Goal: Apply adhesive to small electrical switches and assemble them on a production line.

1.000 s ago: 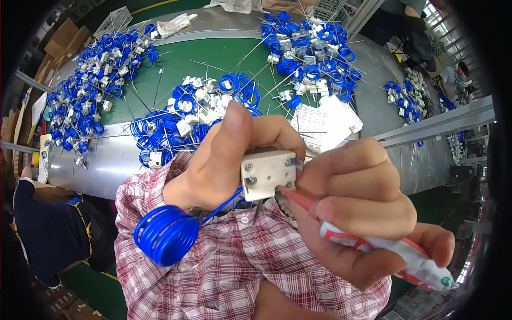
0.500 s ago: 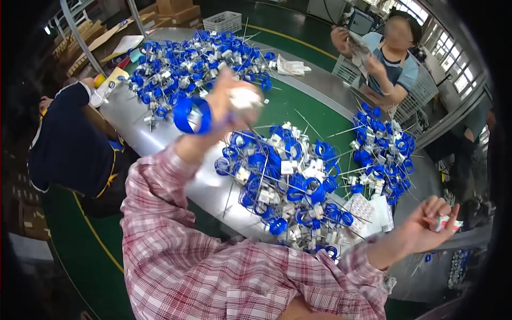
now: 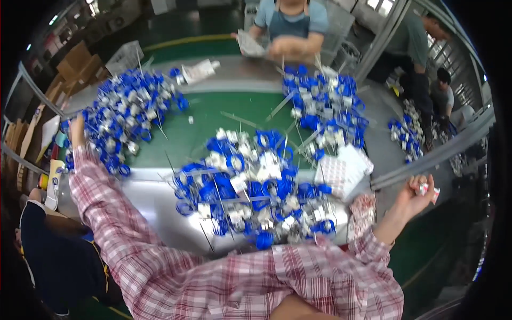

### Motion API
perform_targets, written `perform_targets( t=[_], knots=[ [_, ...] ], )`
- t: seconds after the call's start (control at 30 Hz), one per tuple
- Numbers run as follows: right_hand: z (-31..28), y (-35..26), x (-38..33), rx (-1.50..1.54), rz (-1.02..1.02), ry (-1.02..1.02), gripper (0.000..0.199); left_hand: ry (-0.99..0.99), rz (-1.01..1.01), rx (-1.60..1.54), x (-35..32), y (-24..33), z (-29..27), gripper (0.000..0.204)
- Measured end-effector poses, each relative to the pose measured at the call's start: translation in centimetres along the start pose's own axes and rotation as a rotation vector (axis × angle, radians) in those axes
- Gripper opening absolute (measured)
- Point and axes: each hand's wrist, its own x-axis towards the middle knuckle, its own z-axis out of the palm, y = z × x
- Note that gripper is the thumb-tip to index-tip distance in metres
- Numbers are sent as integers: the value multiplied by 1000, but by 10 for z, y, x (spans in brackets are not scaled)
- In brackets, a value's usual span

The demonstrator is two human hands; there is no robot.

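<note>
My left hand [image 3: 78, 129] reaches out to the far left edge of a pile of blue cable coils with white connectors [image 3: 128, 109]. Its fingers are small and partly hidden, so what they hold does not show. My right hand [image 3: 409, 201] is raised at the right, past the table's edge, fingers curled around a small white-and-red thing [image 3: 425, 189]. Directly before me lies another heap of the same blue coils [image 3: 261, 186], with white connectors and thin pale strips sticking out. A third pile [image 3: 328, 106] stands farther off to the right.
Printed white sheets [image 3: 341, 170] and a patterned cloth [image 3: 362, 216] lie right of the near heap. A white bag [image 3: 200, 71] rests at the far edge. Across the green surface a co-worker [image 3: 290, 34] handles a greyish-white piece [image 3: 249, 44]. Another person [image 3: 53, 256] is close at left; a metal rail [image 3: 437, 154] runs at right.
My left hand, which carried a blue coil with a white connector above the table, has moved left to the left pile. My right hand keeps its small thing. The view has turned rightward.
</note>
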Motion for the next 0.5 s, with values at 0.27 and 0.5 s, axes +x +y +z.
perform_targets(
  t=[0.27,0.5],
  knots=[
    [-12,34,-16,130,495,141,26,-743,939,203,-153,270,121,31],
    [-71,19,-15,407,719,305,27,-1406,1075,634,-236,284,239,36]
  ],
)
